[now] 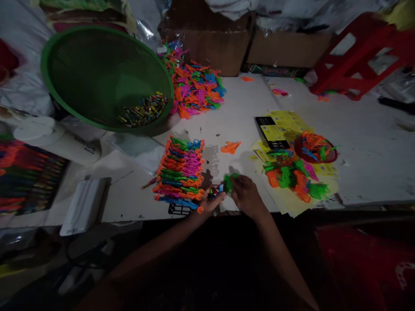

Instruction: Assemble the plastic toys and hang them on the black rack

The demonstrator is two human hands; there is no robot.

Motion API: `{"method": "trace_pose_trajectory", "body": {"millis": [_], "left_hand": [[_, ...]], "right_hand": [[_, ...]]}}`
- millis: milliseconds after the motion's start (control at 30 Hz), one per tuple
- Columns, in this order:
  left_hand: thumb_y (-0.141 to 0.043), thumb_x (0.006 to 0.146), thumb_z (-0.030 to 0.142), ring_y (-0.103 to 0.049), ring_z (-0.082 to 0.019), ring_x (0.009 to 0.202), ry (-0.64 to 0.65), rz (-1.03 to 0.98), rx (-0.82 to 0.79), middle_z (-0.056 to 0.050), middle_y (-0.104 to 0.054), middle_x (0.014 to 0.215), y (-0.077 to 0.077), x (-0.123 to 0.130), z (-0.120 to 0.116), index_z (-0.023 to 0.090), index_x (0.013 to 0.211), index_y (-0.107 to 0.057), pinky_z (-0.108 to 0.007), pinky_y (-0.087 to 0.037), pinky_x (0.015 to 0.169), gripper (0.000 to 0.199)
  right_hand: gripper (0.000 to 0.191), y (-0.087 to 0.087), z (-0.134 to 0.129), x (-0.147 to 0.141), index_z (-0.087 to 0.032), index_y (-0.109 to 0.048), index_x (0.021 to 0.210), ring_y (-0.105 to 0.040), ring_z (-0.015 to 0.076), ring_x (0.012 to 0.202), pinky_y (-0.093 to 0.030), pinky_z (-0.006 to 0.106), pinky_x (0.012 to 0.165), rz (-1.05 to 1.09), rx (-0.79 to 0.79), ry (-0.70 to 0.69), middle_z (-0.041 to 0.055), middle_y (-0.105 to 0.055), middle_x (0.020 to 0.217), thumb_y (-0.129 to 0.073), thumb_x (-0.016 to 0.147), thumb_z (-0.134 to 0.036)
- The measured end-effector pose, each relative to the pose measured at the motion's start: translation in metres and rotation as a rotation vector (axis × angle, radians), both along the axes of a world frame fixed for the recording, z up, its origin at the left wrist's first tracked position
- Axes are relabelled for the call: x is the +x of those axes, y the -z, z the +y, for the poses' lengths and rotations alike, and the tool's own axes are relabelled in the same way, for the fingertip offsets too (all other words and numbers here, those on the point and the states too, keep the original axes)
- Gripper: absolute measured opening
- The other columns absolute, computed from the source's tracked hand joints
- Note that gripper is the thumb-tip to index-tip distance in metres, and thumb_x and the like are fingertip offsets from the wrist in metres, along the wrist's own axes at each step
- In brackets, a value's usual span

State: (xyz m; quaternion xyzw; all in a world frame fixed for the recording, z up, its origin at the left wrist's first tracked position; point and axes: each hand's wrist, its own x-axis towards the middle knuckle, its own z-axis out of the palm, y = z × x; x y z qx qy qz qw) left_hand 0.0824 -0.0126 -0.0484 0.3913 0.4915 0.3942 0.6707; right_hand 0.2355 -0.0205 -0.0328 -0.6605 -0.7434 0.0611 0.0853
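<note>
My right hand [249, 195] pinches a green plastic piece [229, 183] by its edge, just above the table's front. Close beside it, my left hand [211, 202] is closed around several small shiny coloured sticks [214, 190], whose exact kind is too small to make out. Left of that hand lies a stack of bright plastic toy pieces [180, 168] in neat rows, on a black rack [178, 210] that shows at the front. A loose orange plastic piece [231, 147] rests on the table behind my hands.
A large green basin [97, 82] with small coloured sticks tilts at the back left, beside a heap of plastic pieces [197, 88]. To the right are yellow cards [285, 119], a red basket [300, 154] and more plastic pieces [288, 177]. A red stool [359, 52] stands behind.
</note>
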Motion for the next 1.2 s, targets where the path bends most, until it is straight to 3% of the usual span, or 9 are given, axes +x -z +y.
{"method": "trace_pose_trajectory", "body": {"millis": [133, 267, 367, 467, 533, 633, 933, 1100, 1200], "left_hand": [[-0.068, 0.061, 0.027, -0.054, -0.01, 0.065, 0.019, 0.042, 0.028, 0.002, -0.059, 0.072, -0.008, -0.008, -0.002, 0.018, 0.088, -0.058, -0.023, -0.044, 0.067, 0.03], [-0.067, 0.063, 0.028, -0.053, -0.01, 0.065, 0.108, 0.084, 0.086, 0.001, -0.059, 0.074, -0.01, -0.016, -0.007, 0.018, 0.096, -0.06, -0.023, -0.044, 0.067, 0.035], [-0.065, 0.064, 0.027, -0.054, -0.011, 0.07, 0.131, 0.114, 0.156, 0.0, -0.062, 0.079, -0.009, -0.018, -0.011, 0.018, 0.097, -0.062, -0.023, -0.044, 0.071, 0.034], [-0.067, 0.063, 0.027, -0.056, -0.013, 0.071, 0.156, 0.164, 0.194, -0.001, -0.064, 0.078, -0.012, -0.017, -0.014, 0.019, 0.095, -0.065, -0.024, -0.045, 0.072, 0.033], [-0.067, 0.063, 0.027, -0.056, -0.013, 0.068, 0.179, 0.199, 0.212, -0.001, -0.064, 0.073, -0.014, -0.016, -0.015, 0.019, 0.095, -0.066, -0.025, -0.046, 0.07, 0.033], [-0.066, 0.063, 0.027, -0.056, -0.013, 0.066, 0.192, 0.228, 0.255, 0.0, -0.066, 0.073, -0.016, -0.017, -0.015, 0.02, 0.096, -0.066, -0.026, -0.047, 0.068, 0.033], [-0.066, 0.062, 0.025, -0.058, -0.016, 0.077, 0.208, 0.27, 0.293, -0.001, -0.067, 0.085, -0.009, -0.015, -0.018, 0.023, 0.094, -0.068, -0.028, -0.045, 0.08, 0.031], [-0.064, 0.066, 0.031, -0.057, -0.016, 0.084, 0.09, 0.253, 0.191, -0.002, -0.064, 0.085, -0.009, -0.013, -0.015, 0.021, 0.094, -0.064, -0.028, -0.042, 0.083, 0.03], [-0.066, 0.064, 0.034, -0.056, -0.015, 0.08, 0.03, 0.296, 0.136, -0.001, -0.061, 0.082, -0.007, -0.013, -0.014, 0.02, 0.084, -0.06, -0.025, -0.042, 0.077, 0.025]], "right_hand": [[0.06, 0.004, -0.057, -0.002, -0.019, -0.045, 0.127, -0.042, 0.0276, 0.1, -0.036, 0.042, 0.085, -0.035, -0.007, 0.008, 0.0136, -0.048, 0.112, -0.056, 0.069, -0.023], [0.036, 0.016, -0.083, 0.001, -0.026, -0.059, 0.11, -0.045, 0.0254, 0.094, -0.036, 0.043, 0.083, 0.082, 0.116, 0.055, 0.0102, -0.054, 0.095, -0.056, 0.074, -0.023], [0.016, 0.013, -0.079, 0.0, -0.026, -0.066, 0.089, -0.05, 0.0214, 0.086, -0.041, 0.038, 0.077, 0.441, 0.27, 0.233, 0.0065, -0.058, 0.088, -0.055, 0.077, -0.028], [0.021, 0.0, -0.062, -0.011, -0.022, -0.064, 0.084, -0.055, 0.0179, 0.078, -0.044, 0.034, 0.072, 0.943, 0.288, 0.471, 0.0031, -0.061, 0.079, -0.051, 0.08, -0.037], [0.026, -0.009, -0.049, -0.023, -0.019, -0.064, 0.08, -0.056, 0.0163, 0.071, -0.045, 0.031, 0.069, 1.169, 0.18, 0.502, 0.0015, -0.062, 0.071, -0.05, 0.08, -0.041], [0.026, -0.015, -0.039, -0.036, -0.017, -0.063, 0.073, -0.055, 0.0146, 0.066, -0.045, 0.028, 0.065, 1.28, 0.099, 0.457, 0.0007, -0.062, 0.068, -0.055, 0.076, -0.042], [0.025, -0.007, -0.035, -0.048, -0.017, -0.053, 0.063, -0.045, 0.0101, 0.053, -0.038, 0.023, 0.053, 1.141, 0.261, 0.498, -0.0034, -0.051, 0.055, -0.053, 0.075, -0.039], [0.034, -0.016, 0.008, -0.004, -0.018, -0.06, 0.061, -0.055, 0.0158, 0.059, -0.04, 0.026, 0.057, 0.772, -0.17, 0.306, 0.0004, -0.058, 0.056, -0.056, 0.07, -0.05], [0.038, -0.021, 0.056, 0.018, -0.018, -0.063, 0.066, -0.06, 0.0216, 0.071, -0.042, 0.029, 0.063, 0.363, -0.188, 0.449, 0.0072, -0.062, 0.066, -0.057, 0.068, -0.055]]}}
